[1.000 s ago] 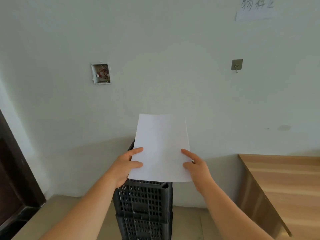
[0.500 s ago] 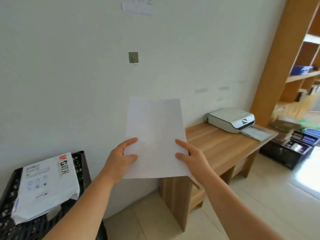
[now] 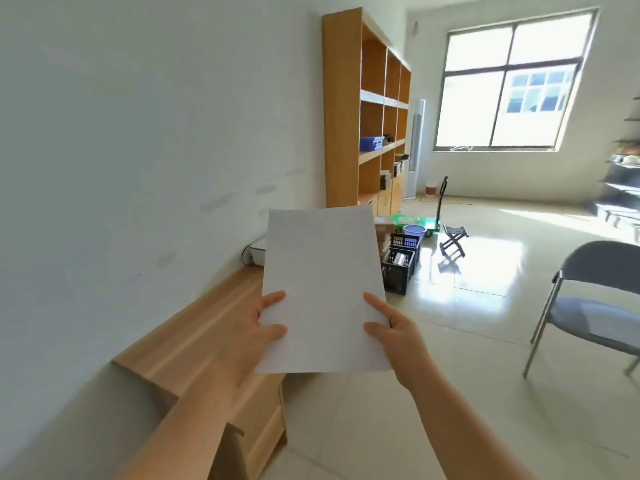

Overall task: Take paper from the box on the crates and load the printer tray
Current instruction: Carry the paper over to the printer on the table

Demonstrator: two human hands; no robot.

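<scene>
I hold white paper (image 3: 323, 289) upright in front of me with both hands. My left hand (image 3: 256, 336) grips its lower left edge, thumb on the front. My right hand (image 3: 398, 332) grips its lower right edge the same way. The printer (image 3: 257, 253) sits at the far end of the long wooden desk (image 3: 207, 327) against the left wall; the paper hides most of it, and its tray is hidden. The paper box and its crates are out of view.
A tall wooden shelf unit (image 3: 363, 112) stands past the desk. Black crates (image 3: 400, 268) and a green trolley (image 3: 420, 225) with a purple basin sit on the floor beyond. A grey chair (image 3: 595, 306) stands at the right. Tiled floor (image 3: 450, 358) is open ahead.
My view has swung right, from the crates and wall to the desk and the room. The paper stays held in both hands in the same way.
</scene>
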